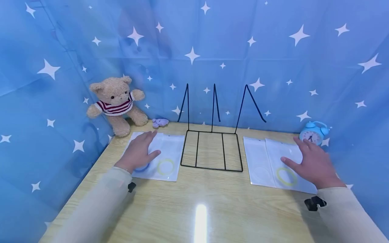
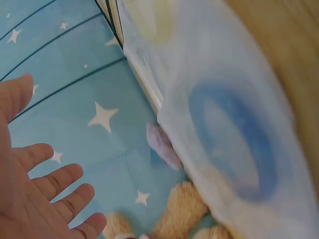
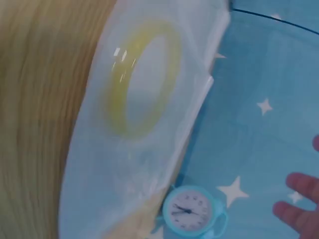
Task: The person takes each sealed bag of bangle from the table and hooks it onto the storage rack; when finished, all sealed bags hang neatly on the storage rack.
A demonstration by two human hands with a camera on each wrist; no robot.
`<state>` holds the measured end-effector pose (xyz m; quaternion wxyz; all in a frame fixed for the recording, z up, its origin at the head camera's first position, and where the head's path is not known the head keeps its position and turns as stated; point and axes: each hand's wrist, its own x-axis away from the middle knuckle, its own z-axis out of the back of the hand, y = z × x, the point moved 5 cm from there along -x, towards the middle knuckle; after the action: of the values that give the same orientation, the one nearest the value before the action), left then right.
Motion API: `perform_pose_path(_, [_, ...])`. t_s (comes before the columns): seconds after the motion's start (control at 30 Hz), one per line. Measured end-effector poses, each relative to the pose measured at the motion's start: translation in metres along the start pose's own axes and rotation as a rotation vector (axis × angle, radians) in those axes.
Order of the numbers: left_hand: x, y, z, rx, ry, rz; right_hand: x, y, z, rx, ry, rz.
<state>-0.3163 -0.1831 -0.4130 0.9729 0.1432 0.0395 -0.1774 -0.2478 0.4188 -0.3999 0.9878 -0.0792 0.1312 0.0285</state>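
Observation:
My left hand [image 1: 138, 152] hovers with spread fingers above a pair of frosted plastic bags at the left. A blue ring [image 2: 232, 142] shows through one bag, and a yellow ring [image 1: 165, 167] through the other. On the right, my right hand [image 1: 314, 163] is held, fingers spread, over more frosted bags. One of these holds a yellow ring [image 3: 144, 79]; a pale, whitish ring [image 1: 262, 174] shows faintly in its neighbour. Neither hand grips anything. Between the two groups of bags stands a black wire rack [image 1: 212, 168] with three bent upright prongs.
A teddy bear [image 1: 113, 101] in a striped sweater sits at the back left, with a small purple toy [image 1: 160, 122] beside it. At the back right is a light blue alarm clock [image 1: 311, 136]. A starry blue curtain [image 1: 170, 44] borders the wooden table [image 1: 164, 209].

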Motion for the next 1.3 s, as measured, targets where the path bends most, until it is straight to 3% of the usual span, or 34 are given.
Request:
perform_pose_path(0.17, [-0.005,0.010,-0.017,0.084,-0.027,-0.029,0.001,0.001,-0.007,-0.155,-0.047,-0.053])
perform_pose_path(0.33, [-0.012,0.023,-0.031,0.172,-0.089,-0.060,0.001,0.004,-0.011,-0.295,-0.098,-0.155])
perform_pose_path(0.53, [-0.026,0.031,-0.045,0.302,-0.177,-0.022,-0.001,0.007,-0.008,-0.436,-0.141,-0.279])
perform_pose_path(0.67, [-0.036,0.040,-0.050,0.317,-0.202,-0.015,0.003,0.009,-0.007,-0.507,-0.178,-0.348])
perform_pose_path(0.93, [-0.049,0.057,-0.057,0.358,-0.220,0.000,0.007,0.011,-0.005,-0.553,-0.165,-0.317])
perform_pose_path(1.1, [-0.055,0.067,-0.063,0.366,-0.217,-0.006,0.012,0.014,-0.002,-0.527,-0.171,-0.305])
perform_pose_path(1.3, [-0.051,0.074,-0.074,0.299,-0.250,0.006,0.014,0.009,0.004,-0.475,-0.194,-0.268])
